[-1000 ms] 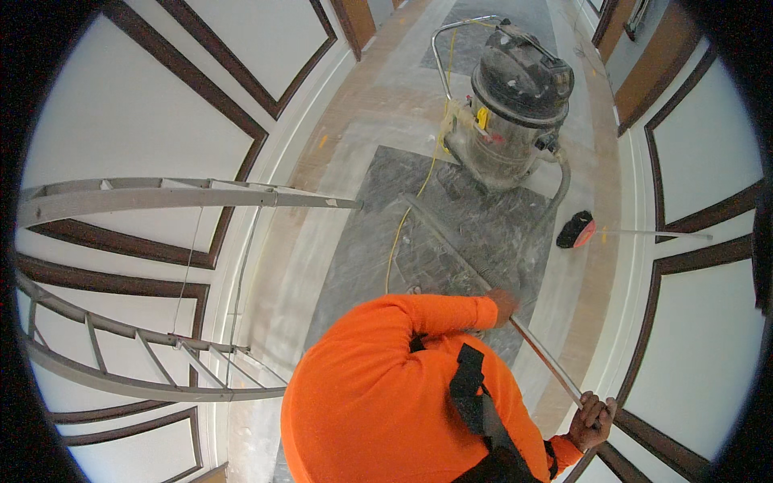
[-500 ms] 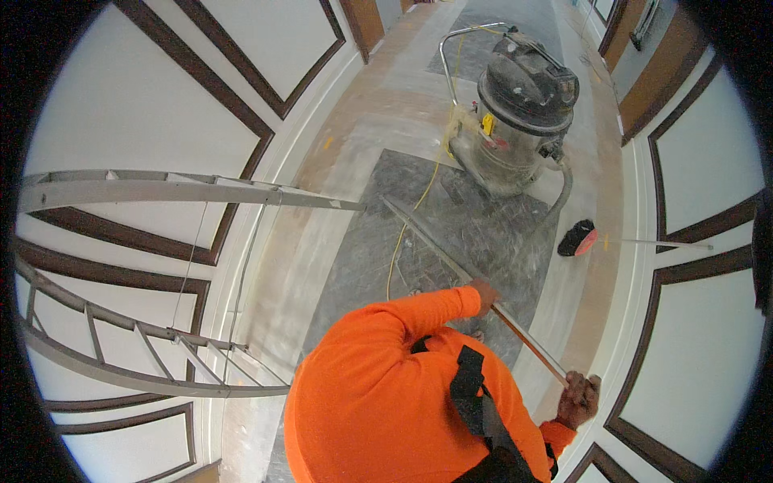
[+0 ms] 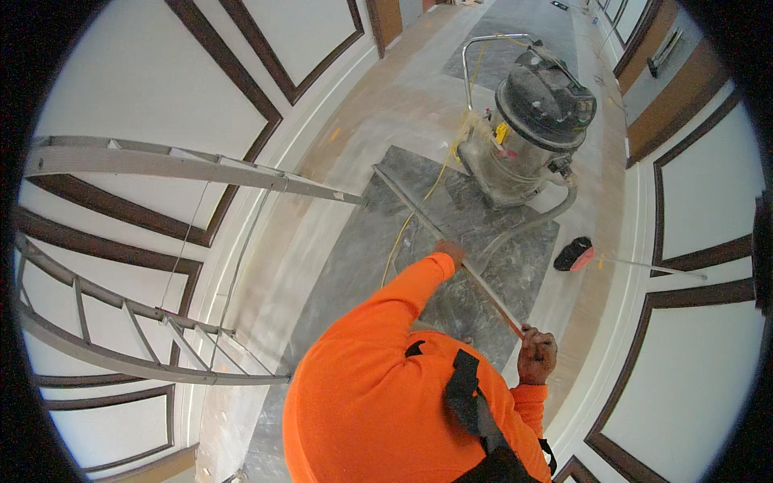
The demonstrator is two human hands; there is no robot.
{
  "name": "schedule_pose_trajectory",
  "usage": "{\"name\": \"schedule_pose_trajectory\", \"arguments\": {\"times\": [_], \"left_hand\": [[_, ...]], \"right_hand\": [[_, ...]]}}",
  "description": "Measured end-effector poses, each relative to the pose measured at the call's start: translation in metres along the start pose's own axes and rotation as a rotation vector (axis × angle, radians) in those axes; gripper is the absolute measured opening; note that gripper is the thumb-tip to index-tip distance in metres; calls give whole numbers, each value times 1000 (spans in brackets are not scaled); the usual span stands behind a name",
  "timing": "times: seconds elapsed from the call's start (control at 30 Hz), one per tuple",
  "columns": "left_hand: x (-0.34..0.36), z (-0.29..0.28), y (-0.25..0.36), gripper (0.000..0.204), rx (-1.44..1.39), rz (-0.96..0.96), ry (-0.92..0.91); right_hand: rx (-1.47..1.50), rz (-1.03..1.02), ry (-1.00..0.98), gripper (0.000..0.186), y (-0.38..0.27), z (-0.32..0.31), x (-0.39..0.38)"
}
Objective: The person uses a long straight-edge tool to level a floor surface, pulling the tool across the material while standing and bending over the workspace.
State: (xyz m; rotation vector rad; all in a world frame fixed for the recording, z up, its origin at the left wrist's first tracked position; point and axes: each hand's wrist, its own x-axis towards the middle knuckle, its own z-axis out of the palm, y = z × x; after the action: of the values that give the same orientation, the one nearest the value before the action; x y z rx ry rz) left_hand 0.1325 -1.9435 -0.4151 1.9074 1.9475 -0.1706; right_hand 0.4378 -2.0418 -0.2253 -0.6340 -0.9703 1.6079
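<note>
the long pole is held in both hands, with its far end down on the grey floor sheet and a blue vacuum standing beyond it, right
Not quite: the head view shows a grey vacuum, not blue. The rest holds: left hand and right hand grip the long pole, its far end on the grey floor sheet.

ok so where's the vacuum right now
In the head view the grey drum vacuum stands upper right on the hallway floor, just beyond the grey mat, past the long pole's far end.
</note>
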Motion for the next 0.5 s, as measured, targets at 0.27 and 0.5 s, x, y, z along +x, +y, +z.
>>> {"name": "schedule_pose_trajectory", "arguments": {"times": [0.27, 0.5], "left_hand": [[-27, 19, 34, 27, 6, 69, -143], [-52, 0, 61, 35, -22, 122, -344]], "right_hand": [[101, 26, 174, 15, -31, -20, -20], [112, -32, 145, 12, -47, -20, -48]]}}
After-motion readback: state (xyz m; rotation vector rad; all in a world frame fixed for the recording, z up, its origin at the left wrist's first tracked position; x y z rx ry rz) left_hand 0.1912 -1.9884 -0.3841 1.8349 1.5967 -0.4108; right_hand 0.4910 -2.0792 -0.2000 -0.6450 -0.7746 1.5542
